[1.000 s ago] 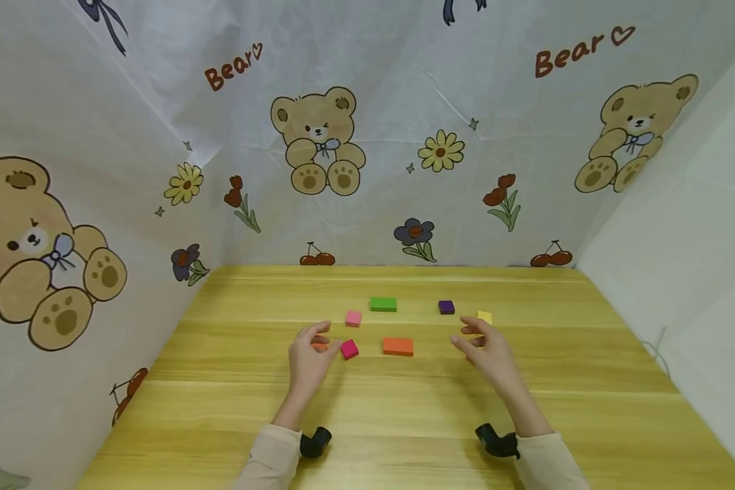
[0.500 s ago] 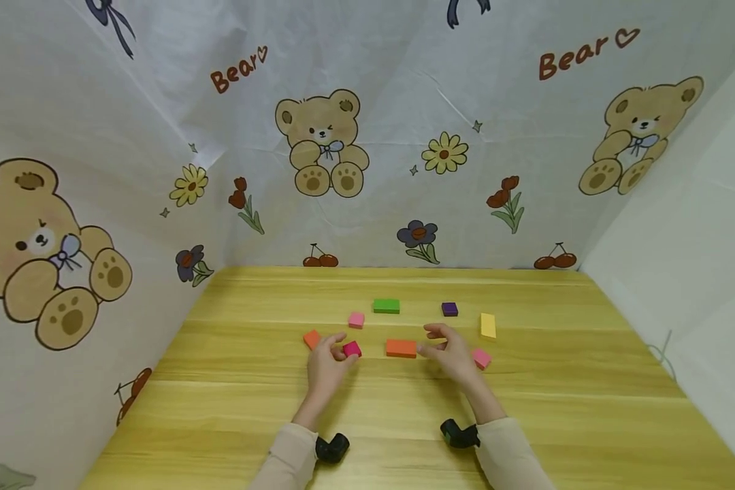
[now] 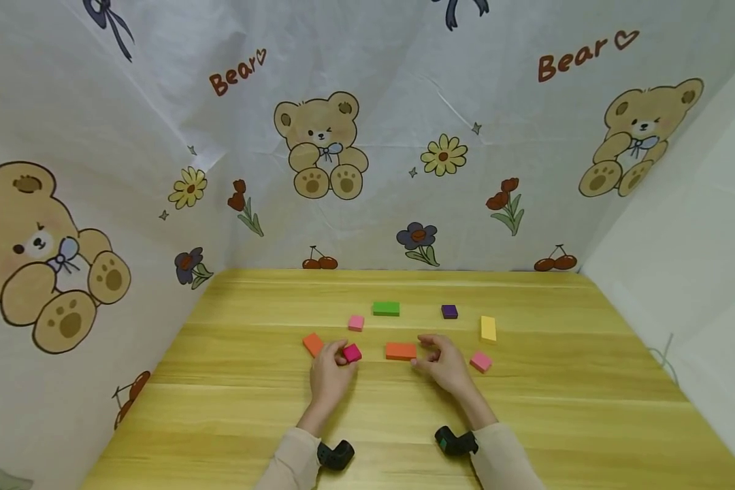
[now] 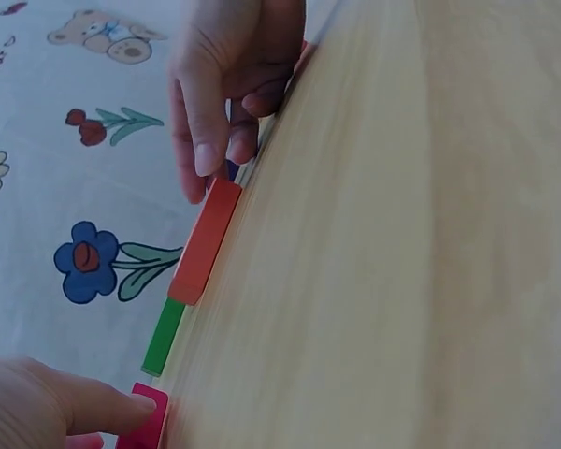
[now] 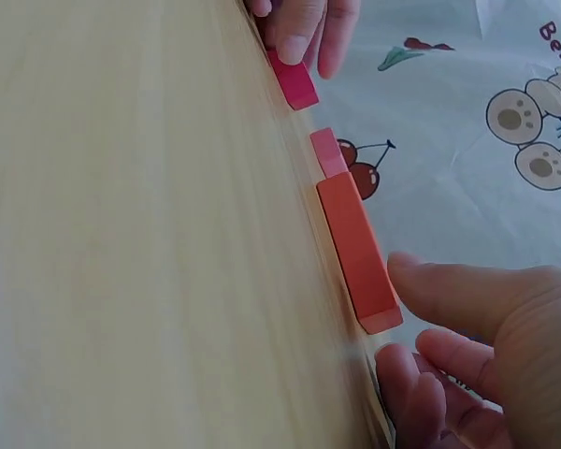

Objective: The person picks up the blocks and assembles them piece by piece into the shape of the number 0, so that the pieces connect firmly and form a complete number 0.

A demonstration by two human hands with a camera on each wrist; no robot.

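My left hand (image 3: 332, 378) pinches a small magenta block (image 3: 352, 353) between thumb and fingers at the middle of the wooden table. In the left wrist view the thumb lies against that magenta block (image 4: 144, 421). My right hand (image 3: 446, 366) is at the right end of a longer orange block (image 3: 401, 351), its thumb and index finger spread on either side of the end corner. The right wrist view has the thumb tip right at the edge of this orange block (image 5: 357, 253), the other fingers loosely bent below. Another orange block (image 3: 313, 344) is partly behind the left hand.
Behind the hands lie a pink block (image 3: 356, 323), a green block (image 3: 386, 309) and a dark purple block (image 3: 450, 312). Over to the right are a yellow block (image 3: 488, 329) and a second pink block (image 3: 481, 361). A bear-print cloth (image 3: 367, 224) hangs at the table's back edge.
My right hand has moved left, from near the yellow and pink blocks to the long orange block's end. My left hand has moved right and taken hold of the magenta block.
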